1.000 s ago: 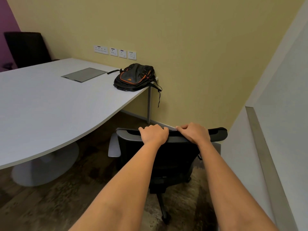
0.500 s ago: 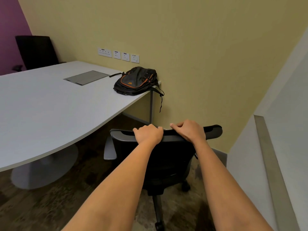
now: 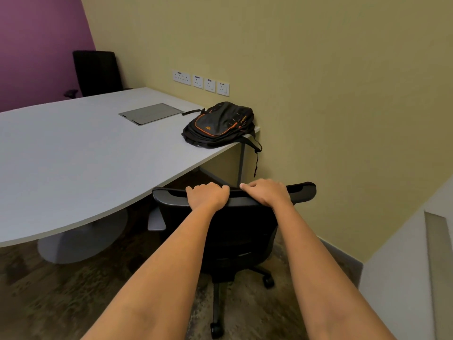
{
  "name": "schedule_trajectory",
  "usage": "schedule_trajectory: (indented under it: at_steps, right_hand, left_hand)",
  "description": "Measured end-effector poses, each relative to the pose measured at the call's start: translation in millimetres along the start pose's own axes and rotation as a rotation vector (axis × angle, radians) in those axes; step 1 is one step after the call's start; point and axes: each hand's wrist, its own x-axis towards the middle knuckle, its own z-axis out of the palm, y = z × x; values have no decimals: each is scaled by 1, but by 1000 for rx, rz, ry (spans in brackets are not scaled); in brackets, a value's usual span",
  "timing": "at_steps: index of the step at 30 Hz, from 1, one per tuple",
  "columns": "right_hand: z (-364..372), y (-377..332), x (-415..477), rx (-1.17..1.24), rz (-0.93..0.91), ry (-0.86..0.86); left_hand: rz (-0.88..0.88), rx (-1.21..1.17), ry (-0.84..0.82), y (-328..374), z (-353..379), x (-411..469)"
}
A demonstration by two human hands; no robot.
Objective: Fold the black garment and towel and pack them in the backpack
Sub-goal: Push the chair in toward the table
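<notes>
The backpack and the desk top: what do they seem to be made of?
The backpack looks like matte black synthetic fabric with orange piping: it sags and creases. The desk top is probably pale grey laminate, smooth and matte; its core is hidden.

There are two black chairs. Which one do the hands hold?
The near chair on wheels: left hand and right hand grip its top edge. The far chair stands untouched by the purple wall.

Black fabric backpack with orange piping and a small orange logo, just above the centre of the frame. It lies flat, front panel up, on the far right corner of the pale grey desk. One black strap hangs over the desk edge.
</notes>
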Motion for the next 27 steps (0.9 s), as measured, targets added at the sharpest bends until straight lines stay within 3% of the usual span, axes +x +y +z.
schedule_trajectory:
  at_steps: [7,20,27]
  right_hand:
    - [-20,36,53,-4,-86,-11]
    - [-44,61,162,-85,-120,-179]
    - [-50,75,214,-93,-216,-119]
  left_hand:
    - [-93,-17,32,44,12,38]
    - [-213,-23,18,86,12,123]
    - [-276,-31,12,106,14,161]
